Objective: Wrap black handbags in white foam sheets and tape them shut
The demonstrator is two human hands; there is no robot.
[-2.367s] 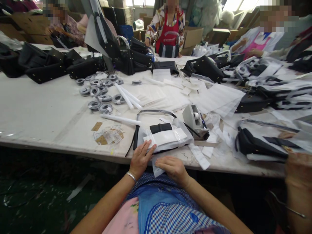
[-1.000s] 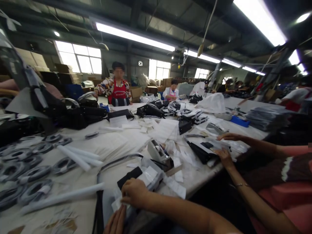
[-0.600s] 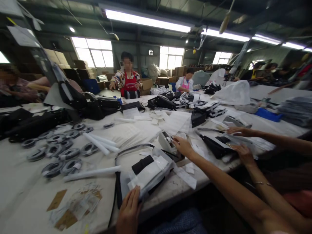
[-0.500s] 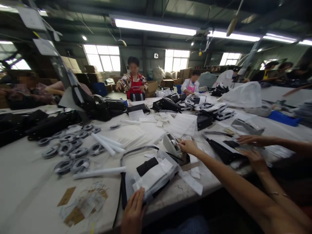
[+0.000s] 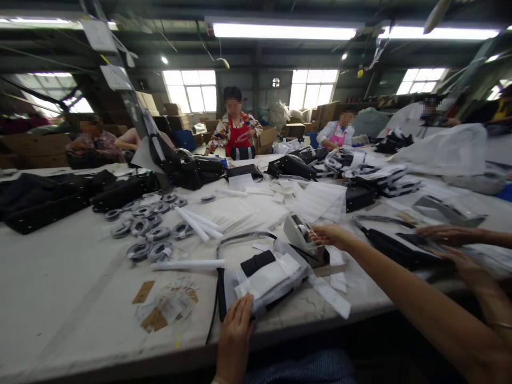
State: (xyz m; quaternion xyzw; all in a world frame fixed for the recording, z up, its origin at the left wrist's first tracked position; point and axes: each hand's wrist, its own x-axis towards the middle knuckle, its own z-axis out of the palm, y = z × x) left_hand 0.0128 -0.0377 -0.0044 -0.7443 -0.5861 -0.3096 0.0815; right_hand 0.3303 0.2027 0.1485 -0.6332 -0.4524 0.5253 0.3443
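A black bag (image 5: 221, 293) with a long strap lies at the table's front edge. On it are white wrapping paper (image 5: 268, 280), clear plastic and a folded black piece (image 5: 257, 263). My left hand (image 5: 236, 330) rests on the bag's near left corner, fingers stretched out flat and the thumb hidden. Behind the bag stands a grey tape dispenser (image 5: 295, 230) with a white roll. At its right end my right hand (image 5: 331, 236) has its fingers pinched together; whatever is between them is too small to see.
Coiled grey cords (image 5: 156, 233), white tubes (image 5: 188, 264) and small packets with brown cards (image 5: 170, 306) lie left. White sheets (image 5: 320, 200) spread behind. To the right, a co-worker's hands (image 5: 450, 234) touch another black bag (image 5: 394, 248). Several black bags (image 5: 48, 202) sit at far left.
The view has swung right to left, so everything appears shifted rightward. Both hands keep about the same places, the left on the bag and the right at the tape dispenser.
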